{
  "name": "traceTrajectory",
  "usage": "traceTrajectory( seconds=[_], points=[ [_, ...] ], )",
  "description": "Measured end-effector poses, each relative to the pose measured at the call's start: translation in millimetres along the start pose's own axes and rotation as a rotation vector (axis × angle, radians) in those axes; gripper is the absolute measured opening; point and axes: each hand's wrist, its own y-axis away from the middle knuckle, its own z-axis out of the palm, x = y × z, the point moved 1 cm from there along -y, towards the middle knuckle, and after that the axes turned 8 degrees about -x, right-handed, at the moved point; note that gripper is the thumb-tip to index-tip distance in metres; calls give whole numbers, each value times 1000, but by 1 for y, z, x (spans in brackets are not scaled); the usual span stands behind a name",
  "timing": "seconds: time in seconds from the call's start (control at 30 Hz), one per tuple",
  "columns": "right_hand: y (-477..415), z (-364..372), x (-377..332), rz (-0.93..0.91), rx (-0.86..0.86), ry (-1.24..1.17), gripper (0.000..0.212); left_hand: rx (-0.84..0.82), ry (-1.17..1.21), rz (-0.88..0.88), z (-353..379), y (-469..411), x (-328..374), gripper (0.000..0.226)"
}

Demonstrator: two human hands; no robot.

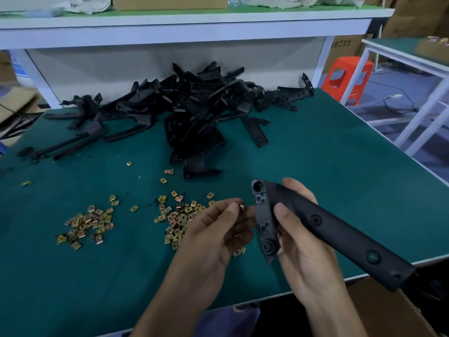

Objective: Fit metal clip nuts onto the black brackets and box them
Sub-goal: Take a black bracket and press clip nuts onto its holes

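Left hand (pixel 213 229), at 6 o'clock, pinches one small metal clip nut (pixel 241 207) between thumb and forefinger, just beside the slotted end of a long, matte black bracket (pixel 340 234). Right hand (pixel 301 239), at 5 o'clock, grips that bracket, fingers curled round it. Cardboard box (pixel 388 307), below the table edge at 4 o'clock; contents cannot be made out. Loose clip nuts (pixel 177 217), brass-coloured and square, lie at 8 o'clock on the green mat (pixel 315 154). Heap of brackets (pixel 194 105) at 12 o'clock. Carton (pixel 340 45) at 2 o'clock bears partly legible printed characters.
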Motion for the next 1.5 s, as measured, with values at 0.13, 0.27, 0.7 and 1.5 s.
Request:
traceTrajectory(
  seconds=[0.13, 0.27, 0.7, 1.5],
  points=[
    [1, 3, 2, -23, -25, 37, 49, 50, 123, -46, 9, 1, -3, 13],
    [2, 6, 2, -58, -68, 74, 40, 68, 183, -34, 15, 3, -6, 15],
    [3, 0, 10, -108, -29, 197, 42, 19, 147, -44, 15, 5, -16, 27],
    [5, -49, 4, -5, 198, -26, 39, -68, -1265, 97, -45, -57, -30, 10]
  ],
)
